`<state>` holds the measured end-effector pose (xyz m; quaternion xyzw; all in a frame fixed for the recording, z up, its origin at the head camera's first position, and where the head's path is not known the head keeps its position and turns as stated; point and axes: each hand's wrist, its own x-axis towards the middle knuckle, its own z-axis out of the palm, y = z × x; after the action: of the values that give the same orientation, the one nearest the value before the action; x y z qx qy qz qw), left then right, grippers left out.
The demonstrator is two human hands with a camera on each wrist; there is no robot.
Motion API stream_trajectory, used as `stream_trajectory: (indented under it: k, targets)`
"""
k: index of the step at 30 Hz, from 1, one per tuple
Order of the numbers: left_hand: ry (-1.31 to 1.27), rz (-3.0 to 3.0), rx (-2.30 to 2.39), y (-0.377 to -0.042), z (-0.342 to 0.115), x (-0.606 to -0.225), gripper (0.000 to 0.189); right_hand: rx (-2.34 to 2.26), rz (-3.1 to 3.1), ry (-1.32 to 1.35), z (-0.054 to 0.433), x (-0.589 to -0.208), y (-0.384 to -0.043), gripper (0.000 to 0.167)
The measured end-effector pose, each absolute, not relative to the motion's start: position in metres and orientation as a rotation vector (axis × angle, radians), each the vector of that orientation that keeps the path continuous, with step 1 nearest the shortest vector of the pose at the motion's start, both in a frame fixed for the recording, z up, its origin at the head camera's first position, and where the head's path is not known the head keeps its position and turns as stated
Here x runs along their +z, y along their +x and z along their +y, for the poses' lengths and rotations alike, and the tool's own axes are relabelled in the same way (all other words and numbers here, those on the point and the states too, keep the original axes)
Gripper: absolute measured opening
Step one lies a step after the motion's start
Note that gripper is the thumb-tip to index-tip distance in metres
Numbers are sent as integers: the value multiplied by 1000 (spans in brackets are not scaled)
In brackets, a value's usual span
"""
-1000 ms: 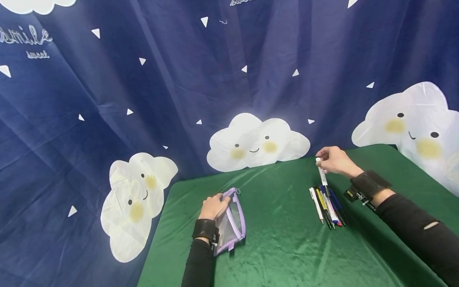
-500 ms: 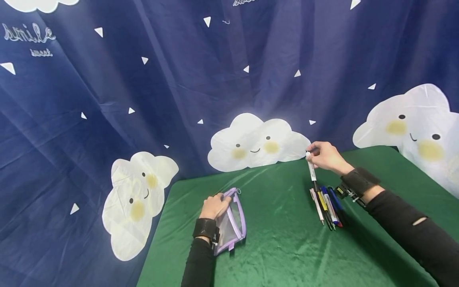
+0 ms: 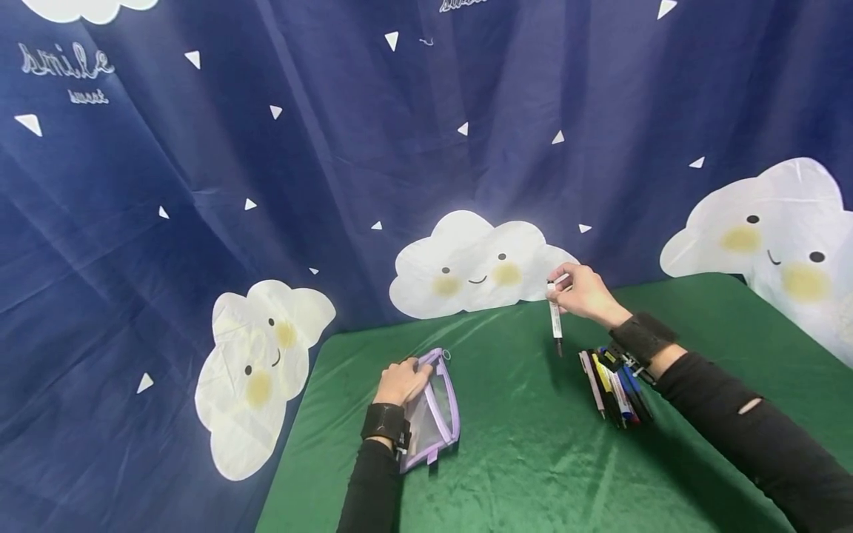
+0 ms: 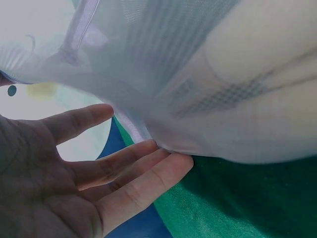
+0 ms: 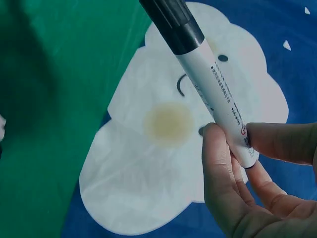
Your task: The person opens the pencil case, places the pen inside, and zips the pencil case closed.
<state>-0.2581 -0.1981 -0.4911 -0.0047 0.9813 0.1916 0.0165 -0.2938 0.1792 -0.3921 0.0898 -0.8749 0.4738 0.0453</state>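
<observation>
now pinching white marker (image 3: 556, 320) in right hand (image 3: 585, 295), above green cloth (image 3: 520, 451); carrying it leftward, clear of pen pile (image 3: 621, 396), narrowing the gap to mesh pouch (image 3: 438, 414); touching mesh pouch with left hand (image 3: 402, 383), fingers straight.

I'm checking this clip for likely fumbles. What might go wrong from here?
The right hand pinches the marker near one end, so it might tip or slip. The right wrist device overlaps the pens in the head view and could brush them. The left hand touches the pouch's edge; the pouch might shift.
</observation>
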Motion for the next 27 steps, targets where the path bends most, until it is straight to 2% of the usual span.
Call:
stream_trajectory:
  k: [27]
  targets:
    - [-31,3051,619,-257,-198,-492,62,1906,-2426,185,86,-413,-300,34]
